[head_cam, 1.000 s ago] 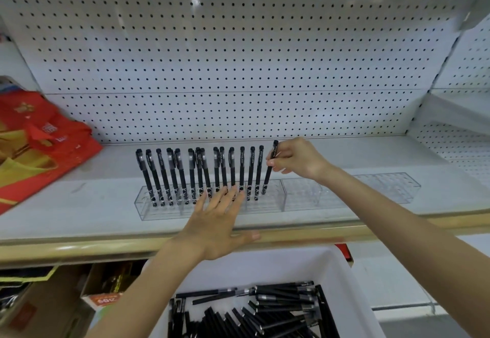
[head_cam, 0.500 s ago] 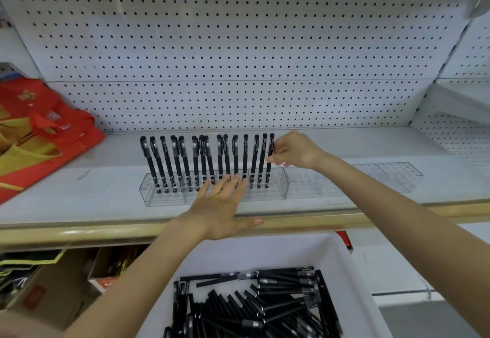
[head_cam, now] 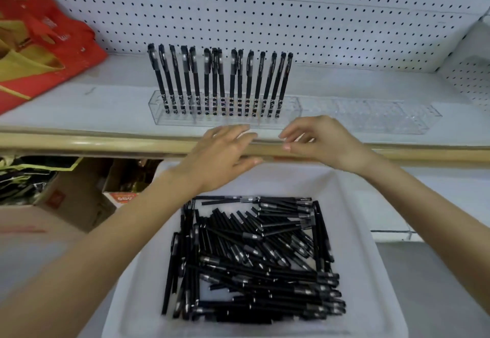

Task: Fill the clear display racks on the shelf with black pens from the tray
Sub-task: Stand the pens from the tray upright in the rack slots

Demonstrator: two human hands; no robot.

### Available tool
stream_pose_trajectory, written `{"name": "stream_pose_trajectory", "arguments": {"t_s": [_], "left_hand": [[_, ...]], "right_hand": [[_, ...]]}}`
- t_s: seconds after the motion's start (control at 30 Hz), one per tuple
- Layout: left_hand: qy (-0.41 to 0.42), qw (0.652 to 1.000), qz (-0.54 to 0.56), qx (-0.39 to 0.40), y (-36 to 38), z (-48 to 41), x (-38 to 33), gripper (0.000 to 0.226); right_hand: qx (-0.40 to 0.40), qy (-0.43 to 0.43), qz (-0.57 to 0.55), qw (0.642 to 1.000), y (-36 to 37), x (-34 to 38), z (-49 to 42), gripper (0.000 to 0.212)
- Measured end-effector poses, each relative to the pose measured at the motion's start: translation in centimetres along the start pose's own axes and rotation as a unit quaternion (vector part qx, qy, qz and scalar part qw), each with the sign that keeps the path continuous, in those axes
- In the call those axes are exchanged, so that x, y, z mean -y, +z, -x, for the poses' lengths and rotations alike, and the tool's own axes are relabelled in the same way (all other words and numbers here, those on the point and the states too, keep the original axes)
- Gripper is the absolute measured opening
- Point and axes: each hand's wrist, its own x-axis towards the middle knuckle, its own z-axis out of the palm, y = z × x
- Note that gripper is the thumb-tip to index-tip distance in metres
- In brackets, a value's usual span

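both left hand (head_cam: 225,156) and right hand (head_cam: 322,144) hover slack, empty, before clear pen rack (head_cam: 290,115).

- Left clear rack (head_cam: 225,121), at twelve o'clock: transparent hard plastic, smooth, faintly glossy; the right clear rack (head_cam: 371,117), at one o'clock, looks the same
- Standing pens (head_cam: 222,80): black plastic barrels, matt; caps slightly shinier
- Loose pens (head_cam: 252,258), at six o'clock: the same matt black plastic; pale shiny bands near the caps
- Tray (head_cam: 358,231): white plastic, smooth, soft sheen
- Shelf (head_cam: 79,104): white, matt, scuffed; its front strip (head_cam: 106,142) is tan, smooth, glossy
- Back panel (head_cam: 291,6): white perforated sheet, matt; whether metal or board cannot be told
- Bag (head_cam: 53,46), at ten o'clock: red and gold cloth-like fabric, creased, dull
- Box (head_cam: 71,205), at eight o'clock: brown cardboard, matt
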Motion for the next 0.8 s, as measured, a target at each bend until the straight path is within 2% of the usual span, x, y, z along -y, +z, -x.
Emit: {"name": "stream_pose_trajectory", "arguments": {"t_s": [0.17,0.3,0.43,0.6,0.73,0.8], "left_hand": [[-0.027,0.999,-0.003,0.042,3.3,3.0,1.2,0.07],[-0.067,0.996,-0.025,0.057,4.8,4.0,2.4,0.076],[-0.08,0.994,-0.011,0.071,6.4,4.5,2.2,0.075],[-0.09,0.992,0.003,0.083,8.1,4.9,2.3,0.076],[-0.104,0.989,0.019,0.102,8.9,5.1,3.1,0.078],[-0.103,0.989,0.021,0.105,9.3,5.3,3.3,0.078]], "right_hand": [[0.125,0.033,-0.031,0.991,7.5,-2.4,2.3,0.02],[0.231,0.094,-0.009,0.968,12.0,-5.0,3.0,0.039],[0.235,0.126,-0.024,0.963,15.0,-5.8,3.2,0.04],[0.221,0.123,-0.033,0.967,18.0,-5.5,2.8,0.039],[0.228,0.131,0.009,0.965,19.5,-4.9,2.7,0.045],[0.217,0.127,0.021,0.968,20.2,-4.6,2.9,0.041]]}}
